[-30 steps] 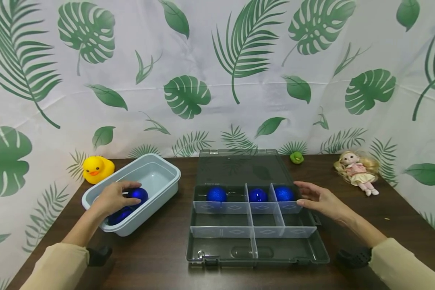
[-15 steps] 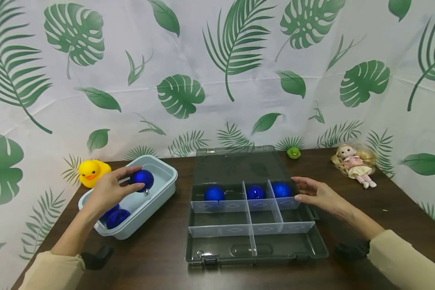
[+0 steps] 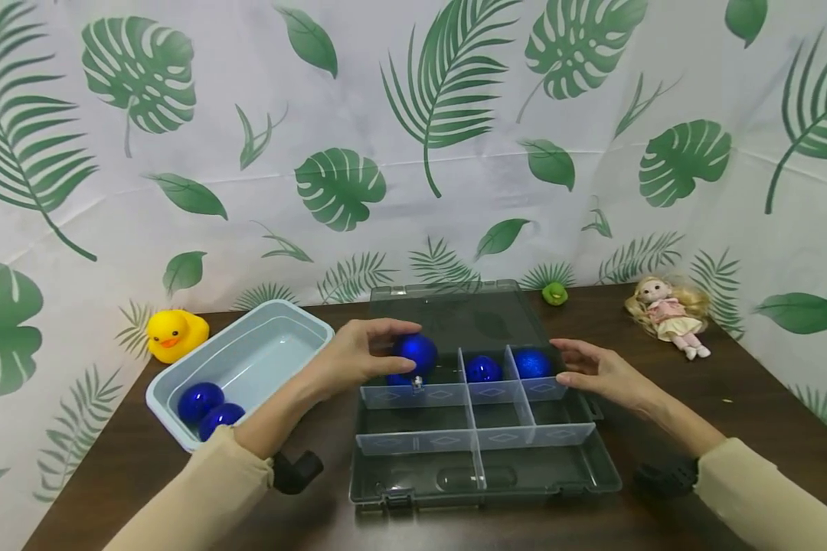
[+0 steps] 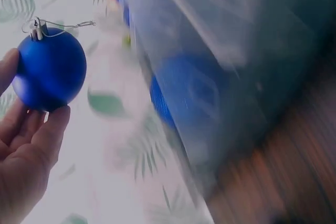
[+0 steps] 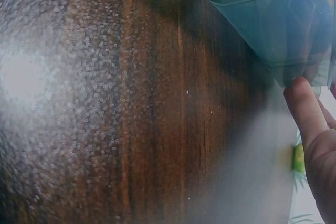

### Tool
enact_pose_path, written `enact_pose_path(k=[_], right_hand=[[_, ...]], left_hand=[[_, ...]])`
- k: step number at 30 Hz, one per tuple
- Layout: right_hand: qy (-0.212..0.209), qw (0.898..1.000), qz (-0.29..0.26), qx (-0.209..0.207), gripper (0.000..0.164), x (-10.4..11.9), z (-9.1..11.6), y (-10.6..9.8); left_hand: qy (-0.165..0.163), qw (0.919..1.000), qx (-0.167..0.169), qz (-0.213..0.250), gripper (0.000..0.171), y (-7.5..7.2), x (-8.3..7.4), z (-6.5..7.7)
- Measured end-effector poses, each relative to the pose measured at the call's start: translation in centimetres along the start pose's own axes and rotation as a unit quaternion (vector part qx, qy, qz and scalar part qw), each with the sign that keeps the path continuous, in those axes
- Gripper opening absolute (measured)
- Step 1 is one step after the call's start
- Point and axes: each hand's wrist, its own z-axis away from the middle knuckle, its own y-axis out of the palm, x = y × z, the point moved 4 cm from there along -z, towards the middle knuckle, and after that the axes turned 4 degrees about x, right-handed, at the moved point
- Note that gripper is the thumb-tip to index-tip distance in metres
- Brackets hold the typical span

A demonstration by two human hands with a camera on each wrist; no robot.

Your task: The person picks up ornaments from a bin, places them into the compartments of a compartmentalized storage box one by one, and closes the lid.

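My left hand pinches a matte blue Christmas bauble between thumb and fingers, over the back-left compartment of a grey see-through divided box. In the left wrist view the held bauble shows a silver cap and wire hook. Below it, a glittery blue bauble lies in that compartment, mostly hidden. A shiny bauble and a glittery bauble fill the other two back compartments. My right hand rests against the box's back-right side, fingers fairly straight; the right wrist view shows a fingertip at its wall.
A light-blue tub at the left holds two shiny blue baubles. Behind it sits a yellow rubber duck. The box lid lies opened backward. A small green duck and a doll stand farther right.
My left hand has lifted the matte bauble out of the tub and carried it right, over the box's back-left compartment. The right hand stays at the box's side.
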Motion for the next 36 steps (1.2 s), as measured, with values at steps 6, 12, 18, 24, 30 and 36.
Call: enact_pose_path(k=[6, 12, 18, 24, 30, 36], right_hand=[[0.008, 1.0, 0.004, -0.005, 0.061, 0.0, -0.1, 0.1], [0.009, 1.0, -0.013, 0.002, 0.062, 0.3, -0.4, 0.2], [0.0, 0.999, -0.037, 0.011, 0.061, 0.3, -0.7, 0.2], [-0.021, 0.997, -0.069, 0.027, 0.058, 0.2, -0.7, 0.2], [-0.026, 0.996, -0.076, 0.035, 0.061, 0.0, -0.4, 0.3], [-0.023, 0.998, -0.05, 0.026, 0.06, -0.2, 0.1, 0.1]], left_hand=[[0.019, 0.9976, 0.056, -0.036, 0.047, 4.4, -1.4, -3.7], [0.01, 0.9974, 0.058, -0.043, 0.046, 7.6, -2.0, -6.5], [0.019, 0.9942, 0.105, 0.002, 0.046, 10.0, -2.1, -8.9], [0.033, 0.9881, 0.149, 0.013, 0.044, 11.7, -1.9, -10.6], [0.035, 0.9823, 0.184, 0.003, 0.044, 13.0, -1.3, -11.3], [0.062, 0.9712, 0.23, -0.005, 0.045, 14.1, -0.8, -11.7]])
